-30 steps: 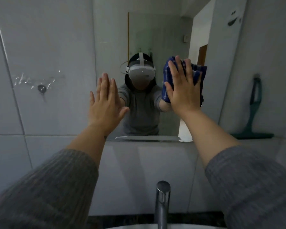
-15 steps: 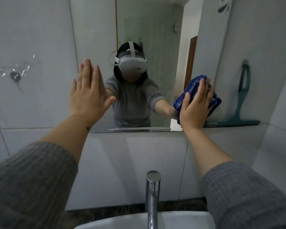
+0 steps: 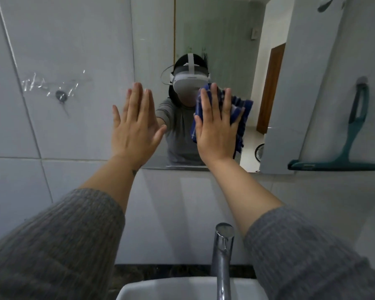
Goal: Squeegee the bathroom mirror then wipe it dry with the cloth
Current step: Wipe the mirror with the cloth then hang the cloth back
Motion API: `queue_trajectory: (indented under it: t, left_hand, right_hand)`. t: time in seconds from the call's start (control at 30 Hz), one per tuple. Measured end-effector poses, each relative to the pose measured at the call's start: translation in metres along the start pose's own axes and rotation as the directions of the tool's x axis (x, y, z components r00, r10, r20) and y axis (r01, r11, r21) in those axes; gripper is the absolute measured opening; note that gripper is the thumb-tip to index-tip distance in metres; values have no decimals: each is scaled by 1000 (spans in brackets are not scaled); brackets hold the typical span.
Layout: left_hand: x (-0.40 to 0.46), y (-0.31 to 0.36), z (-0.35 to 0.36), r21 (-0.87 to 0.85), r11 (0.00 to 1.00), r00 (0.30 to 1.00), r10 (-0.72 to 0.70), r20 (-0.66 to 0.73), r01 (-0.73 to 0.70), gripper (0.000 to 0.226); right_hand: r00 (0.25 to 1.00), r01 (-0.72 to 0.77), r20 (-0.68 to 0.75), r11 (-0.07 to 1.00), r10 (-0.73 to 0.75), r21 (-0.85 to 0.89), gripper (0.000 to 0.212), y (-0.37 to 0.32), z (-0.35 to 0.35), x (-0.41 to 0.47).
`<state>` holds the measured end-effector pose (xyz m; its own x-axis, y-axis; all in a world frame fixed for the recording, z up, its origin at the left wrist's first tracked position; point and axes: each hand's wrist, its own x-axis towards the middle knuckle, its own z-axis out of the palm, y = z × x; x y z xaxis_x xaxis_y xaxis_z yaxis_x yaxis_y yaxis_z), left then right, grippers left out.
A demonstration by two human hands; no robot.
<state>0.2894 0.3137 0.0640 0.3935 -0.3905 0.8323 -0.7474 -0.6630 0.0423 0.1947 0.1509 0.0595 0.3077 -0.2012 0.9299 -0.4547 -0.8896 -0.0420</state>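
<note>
The bathroom mirror hangs on the tiled wall straight ahead. My right hand lies flat on a blue checked cloth and presses it against the glass, in the mirror's lower middle. My left hand is spread flat, fingers together, at the mirror's lower left edge, and holds nothing. A teal squeegee hangs on the wall to the right of the mirror, blade down, with no hand on it.
A chrome tap rises at the bottom centre above a white basin. A wall hook with torn clear film sits on the tiles at the left. The mirror reflects a person and a doorway.
My right hand has carried the cloth from the mirror's lower right corner up and left toward its middle. My left hand stays flat at the left edge.
</note>
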Motion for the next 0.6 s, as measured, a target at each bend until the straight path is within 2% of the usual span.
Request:
queue_trajectory:
  t: [0.23, 0.33, 0.6]
  left_hand:
    - [-54, -29, 27, -34, 993, 985, -105, 140, 111, 94]
    - [-70, -31, 37, -64, 986, 978, -141, 154, 152, 94]
    - [-76, -37, 47, -59, 990, 979, -118, 166, 129, 95]
  right_hand:
    - [974, 227, 42, 971, -224, -72, 58, -53, 19, -2]
    - [949, 314, 50, 947, -312, -59, 58, -66, 26, -8]
    - [857, 514, 69, 855, -510, -63, 52, -69, 36, -31]
